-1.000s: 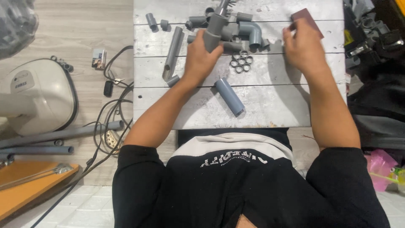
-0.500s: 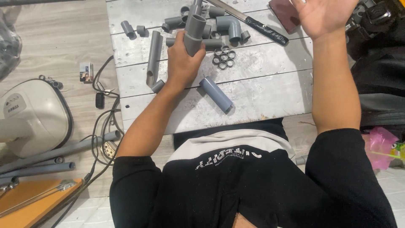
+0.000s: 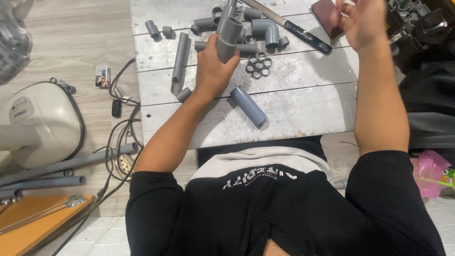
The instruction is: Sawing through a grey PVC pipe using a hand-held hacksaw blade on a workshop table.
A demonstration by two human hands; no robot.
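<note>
Our left hand (image 3: 214, 66) is clenched around a grey tee (image 3: 229, 33), held upright just above the white board (image 3: 303, 99), near its far edge. Our right hand (image 3: 362, 21) is raised over the board's right corner with something small and pale at the fingertips; we cannot tell whether they pinch it. A short pipe (image 3: 249, 106) lies just right of the left wrist. Small rings (image 3: 258, 66) sit clustered beside the tee, an elbow (image 3: 267, 31) beyond them. A long pipe (image 3: 179, 61) lies left of the hand.

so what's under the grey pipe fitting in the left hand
The left hand holds the grey pipe fitting above the white plank table. More grey fittings and small rings lie around it; directly beneath is hidden.
</note>
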